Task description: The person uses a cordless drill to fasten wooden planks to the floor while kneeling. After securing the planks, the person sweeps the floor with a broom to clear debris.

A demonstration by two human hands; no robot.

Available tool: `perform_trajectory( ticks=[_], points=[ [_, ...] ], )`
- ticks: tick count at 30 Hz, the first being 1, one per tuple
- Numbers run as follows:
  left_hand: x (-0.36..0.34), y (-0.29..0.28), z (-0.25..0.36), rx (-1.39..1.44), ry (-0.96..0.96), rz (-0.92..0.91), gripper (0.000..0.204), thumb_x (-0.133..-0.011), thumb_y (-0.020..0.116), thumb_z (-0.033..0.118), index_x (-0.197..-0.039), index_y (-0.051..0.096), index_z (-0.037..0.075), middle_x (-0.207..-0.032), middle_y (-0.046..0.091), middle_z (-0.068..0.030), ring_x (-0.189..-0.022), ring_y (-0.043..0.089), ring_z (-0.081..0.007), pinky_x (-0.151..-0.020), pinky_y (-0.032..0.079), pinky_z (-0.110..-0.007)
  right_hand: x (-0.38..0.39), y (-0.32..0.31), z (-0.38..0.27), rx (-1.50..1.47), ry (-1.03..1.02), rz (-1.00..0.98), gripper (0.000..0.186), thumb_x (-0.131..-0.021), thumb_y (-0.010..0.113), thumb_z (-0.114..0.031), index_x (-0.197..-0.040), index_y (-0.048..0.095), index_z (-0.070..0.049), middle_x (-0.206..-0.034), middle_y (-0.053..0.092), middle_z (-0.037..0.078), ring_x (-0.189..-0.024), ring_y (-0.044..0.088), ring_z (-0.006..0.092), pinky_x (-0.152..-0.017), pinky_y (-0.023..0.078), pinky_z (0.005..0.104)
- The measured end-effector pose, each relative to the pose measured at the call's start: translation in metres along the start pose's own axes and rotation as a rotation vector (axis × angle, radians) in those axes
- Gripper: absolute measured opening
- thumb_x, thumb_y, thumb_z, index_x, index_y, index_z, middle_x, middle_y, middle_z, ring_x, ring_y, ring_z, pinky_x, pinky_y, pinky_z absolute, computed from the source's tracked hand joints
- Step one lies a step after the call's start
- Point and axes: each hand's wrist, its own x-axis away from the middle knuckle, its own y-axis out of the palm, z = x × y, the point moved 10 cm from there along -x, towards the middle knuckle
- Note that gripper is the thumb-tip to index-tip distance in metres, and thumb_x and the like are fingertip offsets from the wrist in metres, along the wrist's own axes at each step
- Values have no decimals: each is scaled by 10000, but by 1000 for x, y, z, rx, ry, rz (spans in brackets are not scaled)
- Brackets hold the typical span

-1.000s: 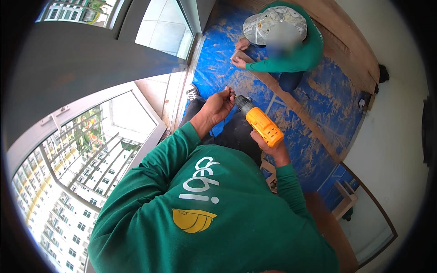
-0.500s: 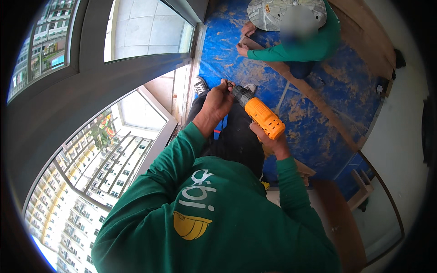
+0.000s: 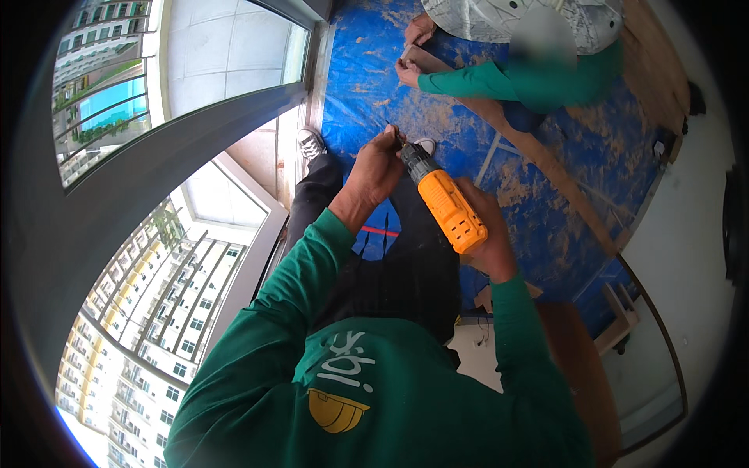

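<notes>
My right hand [image 3: 482, 226] is wrapped round a yellow and black cordless drill [image 3: 449, 209], which points up and away from me. My left hand [image 3: 380, 160] is closed at the drill's front, thumb and fingertips pinched at the tip beside the black chuck [image 3: 417, 160]; the small piece between them is too small to make out. Below my hands are my dark-trousered legs [image 3: 312, 218], with a sneaker [image 3: 312, 143] on the blue tarp [image 3: 355, 86].
A co-worker [image 3: 538, 78] in green sleeves and a pale cap crouches at the upper right, holding a long board [image 3: 530, 156] on the dusty tarp. Windows [image 3: 226, 54] with barred outside views line my left. A white wall [image 3: 686, 234] and wooden pieces [image 3: 616, 320] are at right.
My hands and the drill have risen slightly in view, and more of my legs shows. The co-worker appears higher and further right. The view of the windows has shifted.
</notes>
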Motion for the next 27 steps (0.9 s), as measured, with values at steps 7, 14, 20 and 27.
perform_trajectory(
  ticks=[7,14,20,27],
  points=[
    [-163,-64,-2,-301,-7,-20,168,-1117,529,275,-1076,618,139,-759,413,82,-605,365,-59,-527,298,-240,-107,41,83,146,-130,252,248,-953,783,-248,-1090,736,-47,-911,750,88,-784,728,243,-713,562,388],
    [-330,-96,0,-212,33,-84,152,-1106,528,239,-991,570,150,-733,412,79,-557,340,-54,-463,255,-257,-232,63,205,118,237,206,248,-952,766,-256,-1069,723,-42,-852,705,6,-708,666,109,-653,542,302],
    [-421,-92,-15,139,-6,-224,183,-1139,464,242,-992,531,155,-675,386,81,-496,300,-56,-407,220,-242,-302,72,246,63,237,225,192,-950,724,-187,-1059,703,-30,-778,642,-1,-650,621,98,-626,520,263],
    [-463,-75,-19,335,-47,-276,203,-1135,425,234,-984,538,160,-642,359,71,-458,277,-73,-380,208,-251,-335,73,267,-13,191,200,153,-927,729,-170,-1013,690,-49,-754,632,-4,-627,630,104,-582,518,273]
  ],
)
